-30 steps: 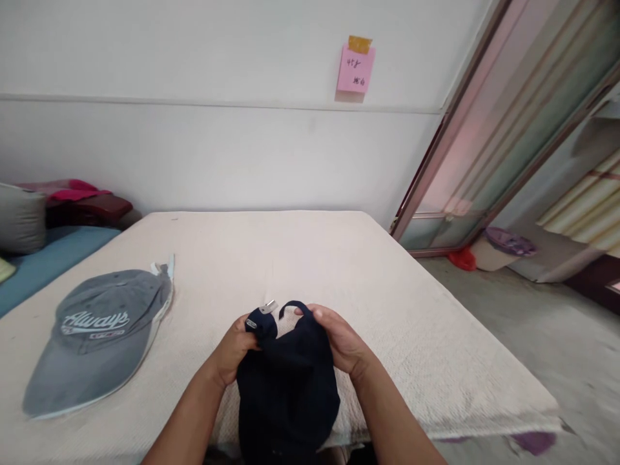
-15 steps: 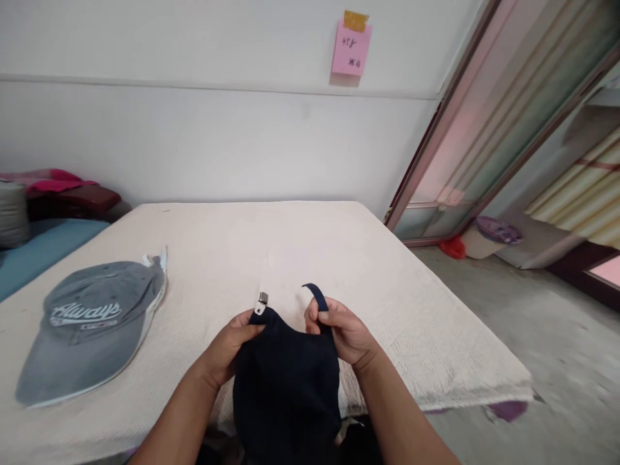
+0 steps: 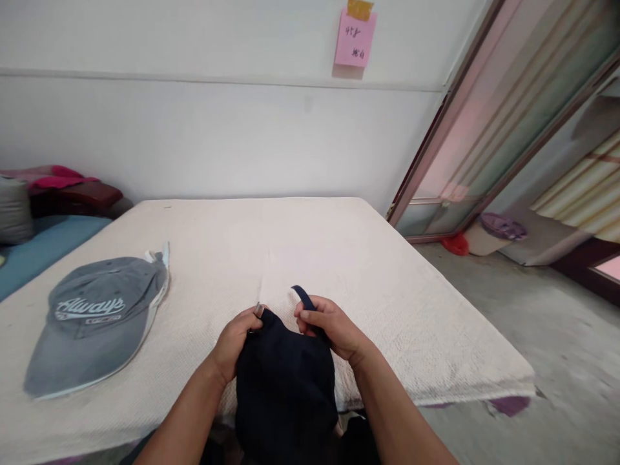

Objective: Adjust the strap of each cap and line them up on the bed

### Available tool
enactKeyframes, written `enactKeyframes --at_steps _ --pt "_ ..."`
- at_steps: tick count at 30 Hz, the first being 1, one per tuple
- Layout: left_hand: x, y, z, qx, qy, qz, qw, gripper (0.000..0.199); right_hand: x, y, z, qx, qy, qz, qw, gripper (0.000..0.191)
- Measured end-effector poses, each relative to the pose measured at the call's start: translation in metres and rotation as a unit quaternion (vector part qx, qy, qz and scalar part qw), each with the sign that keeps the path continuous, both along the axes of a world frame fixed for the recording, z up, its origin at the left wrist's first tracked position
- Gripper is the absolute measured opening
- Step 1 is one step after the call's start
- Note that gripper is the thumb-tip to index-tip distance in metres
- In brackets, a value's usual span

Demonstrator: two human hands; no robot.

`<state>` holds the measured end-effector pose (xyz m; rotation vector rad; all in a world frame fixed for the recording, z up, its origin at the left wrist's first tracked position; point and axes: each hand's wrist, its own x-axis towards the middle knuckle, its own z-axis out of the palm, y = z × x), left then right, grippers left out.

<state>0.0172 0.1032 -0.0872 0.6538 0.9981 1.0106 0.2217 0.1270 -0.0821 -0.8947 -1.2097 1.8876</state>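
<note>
A dark navy cap hangs between my two hands at the near edge of the table, its adjustable back facing away from me. My left hand pinches the cap's left back edge, thumb over the metal buckle, which is partly covered. My right hand is closed on the cap's strap, whose free end curves up and to the left above the fingers. The strap end and the buckle are apart. Most of the cap's front is hidden below.
A grey cap with white lettering lies on the left of the cream cloth-covered table. Behind stands a white wall with a pink note. To the right are a sliding door and a bin on the floor.
My left thumb has moved onto the buckle, which now shows less. My right hand has brought the strap end slightly left, closer to the buckle. The view has shifted a little.
</note>
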Motion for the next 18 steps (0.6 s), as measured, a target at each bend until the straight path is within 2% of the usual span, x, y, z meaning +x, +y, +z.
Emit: enactKeyframes --at_steps 3,8,13,15,18 --pt "0.001 -0.002 0.000 -0.020 0.000 -0.007 1.000 0.014 -0.003 0.003 -0.001 0.008 0.004 -0.032 0.999 0.016" --pt "0.004 -0.003 0.001 0.040 0.085 0.001 0.996 0.027 -0.005 0.006 -0.004 0.006 0.029 -0.068 0.997 0.016" --pt "0.004 -0.005 0.004 0.045 0.053 -0.107 0.992 0.032 -0.004 0.008 -0.003 -0.001 0.056 -0.110 0.992 0.018" --pt "0.001 -0.006 0.001 0.033 0.064 -0.084 0.994 0.033 -0.004 0.009 -0.003 0.001 0.062 -0.111 0.992 0.014" --pt "-0.005 -0.007 -0.007 0.023 0.108 0.015 0.994 0.034 -0.005 0.007 -0.001 -0.009 0.063 -0.082 0.995 0.011"
